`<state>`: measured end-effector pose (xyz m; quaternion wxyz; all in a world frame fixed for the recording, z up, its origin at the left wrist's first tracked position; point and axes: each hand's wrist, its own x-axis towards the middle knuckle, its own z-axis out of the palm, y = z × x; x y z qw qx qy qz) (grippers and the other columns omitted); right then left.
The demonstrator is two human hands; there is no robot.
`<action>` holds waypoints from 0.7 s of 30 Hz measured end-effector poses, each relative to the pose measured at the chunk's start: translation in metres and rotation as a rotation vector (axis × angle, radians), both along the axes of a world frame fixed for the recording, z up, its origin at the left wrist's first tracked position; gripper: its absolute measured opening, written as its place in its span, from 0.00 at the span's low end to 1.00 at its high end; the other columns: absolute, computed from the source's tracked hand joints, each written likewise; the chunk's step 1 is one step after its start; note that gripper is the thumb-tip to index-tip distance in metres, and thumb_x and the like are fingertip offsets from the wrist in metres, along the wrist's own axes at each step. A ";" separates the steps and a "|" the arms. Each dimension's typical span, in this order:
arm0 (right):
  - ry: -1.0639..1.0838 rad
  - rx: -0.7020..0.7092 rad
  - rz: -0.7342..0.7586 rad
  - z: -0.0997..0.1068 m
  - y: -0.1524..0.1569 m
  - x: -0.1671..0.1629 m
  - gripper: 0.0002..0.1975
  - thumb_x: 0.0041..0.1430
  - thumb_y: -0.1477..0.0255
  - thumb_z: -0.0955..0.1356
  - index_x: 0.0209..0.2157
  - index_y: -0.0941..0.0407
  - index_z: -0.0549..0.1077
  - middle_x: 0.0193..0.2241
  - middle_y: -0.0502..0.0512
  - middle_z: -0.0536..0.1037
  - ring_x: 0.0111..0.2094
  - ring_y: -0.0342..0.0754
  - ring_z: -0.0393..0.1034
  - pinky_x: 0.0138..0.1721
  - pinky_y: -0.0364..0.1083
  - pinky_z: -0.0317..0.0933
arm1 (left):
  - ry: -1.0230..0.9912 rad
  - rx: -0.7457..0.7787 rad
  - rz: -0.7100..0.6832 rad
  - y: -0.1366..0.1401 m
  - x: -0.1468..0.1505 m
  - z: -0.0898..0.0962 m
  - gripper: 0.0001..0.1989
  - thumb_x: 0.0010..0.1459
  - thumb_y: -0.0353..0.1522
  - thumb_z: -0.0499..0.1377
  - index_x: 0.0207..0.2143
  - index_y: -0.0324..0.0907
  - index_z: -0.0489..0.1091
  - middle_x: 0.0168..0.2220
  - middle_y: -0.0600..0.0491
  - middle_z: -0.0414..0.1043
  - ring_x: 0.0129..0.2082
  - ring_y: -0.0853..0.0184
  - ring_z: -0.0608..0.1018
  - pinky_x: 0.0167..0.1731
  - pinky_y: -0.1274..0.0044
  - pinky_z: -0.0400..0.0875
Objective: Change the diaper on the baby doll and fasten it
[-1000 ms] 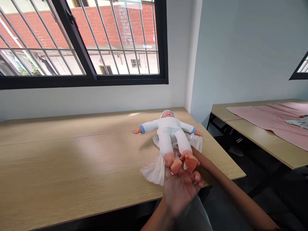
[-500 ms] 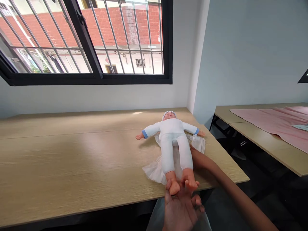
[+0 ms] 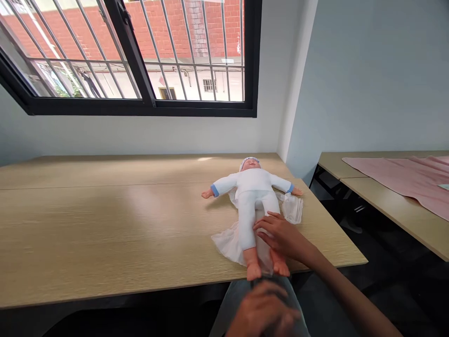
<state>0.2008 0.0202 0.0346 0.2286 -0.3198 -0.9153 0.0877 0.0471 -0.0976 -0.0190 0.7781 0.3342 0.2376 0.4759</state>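
Note:
A baby doll [image 3: 253, 185] lies on its back on the table, arms spread, in a white suit with blue cuffs and a white cap. Its bare feet reach the table's front edge. My right hand [image 3: 278, 234] lies across the doll's leg on the right, fingers stretched over it toward the gap between the legs. Under the doll is a thin, crumpled white sheet [image 3: 226, 243], bunched up beside the arm on the right. Low in front of the doll's feet, over my lap, my left hand [image 3: 261, 309] is smeared by motion. Something dark and blurred shows at its fingers.
The wooden table [image 3: 122, 224] runs along the wall under a barred window with a black frame [image 3: 147, 110]. To the right, across a gap, stands another table [image 3: 393, 206] with a pink cloth [image 3: 396, 180] on it.
My left hand has pulled back from under the doll's feet, turning from palm up to back up. My right hand has moved from beside the doll onto its leg. The view has shifted slightly.

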 end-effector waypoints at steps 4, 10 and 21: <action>-0.051 -0.048 0.035 -0.003 0.000 -0.002 0.19 0.61 0.75 0.62 0.54 0.53 0.66 0.48 0.55 0.76 0.48 0.48 0.70 0.62 0.58 0.46 | 0.854 0.466 0.584 0.042 -0.012 0.029 0.15 0.48 0.37 0.64 0.41 0.47 0.76 0.52 0.45 0.67 0.62 0.49 0.54 0.62 0.57 0.37; -0.072 -0.106 0.026 -0.007 0.000 0.021 0.25 0.54 0.79 0.62 0.55 0.54 0.63 0.49 0.54 0.73 0.52 0.47 0.67 0.64 0.56 0.42 | 1.257 0.509 0.387 0.079 -0.038 0.038 0.29 0.51 0.29 0.55 0.57 0.54 0.64 0.64 0.48 0.45 0.38 0.62 0.76 0.44 0.65 0.69; -0.052 -0.145 0.031 -0.011 -0.007 0.028 0.12 0.53 0.79 0.63 0.37 0.51 0.72 0.37 0.50 0.75 0.44 0.48 0.71 0.65 0.55 0.40 | 1.064 0.583 0.204 0.098 -0.082 0.044 0.29 0.50 0.28 0.54 0.56 0.50 0.66 0.48 0.50 0.65 0.51 0.60 0.69 0.52 0.68 0.65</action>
